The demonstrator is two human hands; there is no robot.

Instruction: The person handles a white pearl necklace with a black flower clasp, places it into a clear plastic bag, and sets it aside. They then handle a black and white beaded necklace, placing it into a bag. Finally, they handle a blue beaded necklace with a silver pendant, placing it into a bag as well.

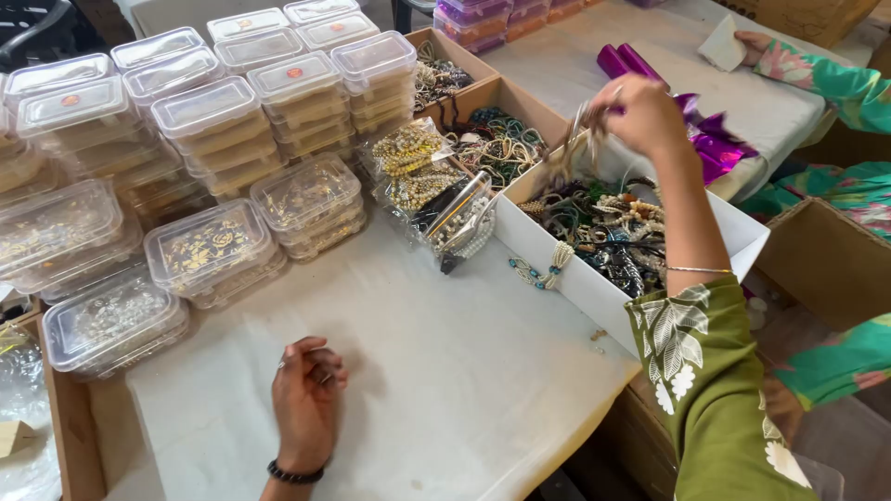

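While the right hand (645,116) is raised at about 1 o'clock in the head view, its fingers are pinched closed on a tangled strand of jewellery (577,130), which hangs just above the white cardboard box (594,283). That box runs from centre toward 3 o'clock and is filled with mixed bead necklaces and chains (608,227). One pale beaded strand (548,267) drapes over the near wall of the box and touches the table.

The left hand (306,390) rests palm down at 7 o'clock on the white table covering (445,371). Its fingers are loosely curled and hold nothing. A dark band sits on that wrist.

A clear bag of gold and pearl strands (436,190) lies at 12 o'clock from the left hand, just beside the white box. Stacks of clear lidded plastic containers (213,130) occupy the 10 to 11 o'clock area; several of the nearer ones hold gold-coloured pieces. Two brown cardboard trays of beads (483,134) stand behind the bag, at 12 o'clock.

At 2 o'clock, shiny purple wrapping (705,134) lies on a second white surface. Another person's hand (752,42), in a green floral sleeve, holds a pale card at the upper right corner, well apart from the raised right hand.
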